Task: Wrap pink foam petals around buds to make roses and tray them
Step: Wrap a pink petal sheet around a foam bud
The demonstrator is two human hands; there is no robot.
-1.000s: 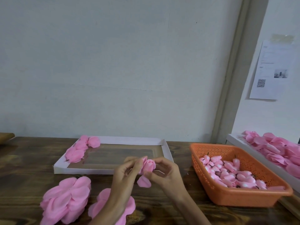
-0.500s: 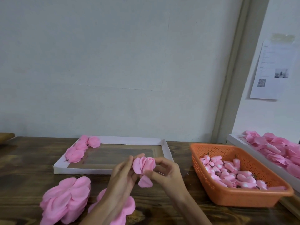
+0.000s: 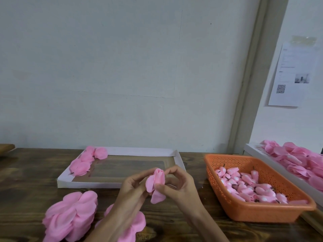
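Rose point(image 3: 158, 179) half-wrapped, lower centre of frame, between both hands above the worktop point(image 3: 35, 173). Long axis near upright, tip up.
Right hand point(image 3: 181, 186): grip clamped on the base, thumb across the front.
Left hand point(image 3: 132, 191): fingers curled against the rose's left side.
Loose petal point(image 3: 157, 198) hangs below.
Tray point(image 3: 97, 185) just behind, up-left; left hand nearer.

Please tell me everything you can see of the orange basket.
The orange basket looks like plastic: rectangular, with walls full of small holes and a smooth rim. It stands upright on the wooden table. Neither the left hand nor the right hand touches it. A heap of pink buds with dark stems lies inside.
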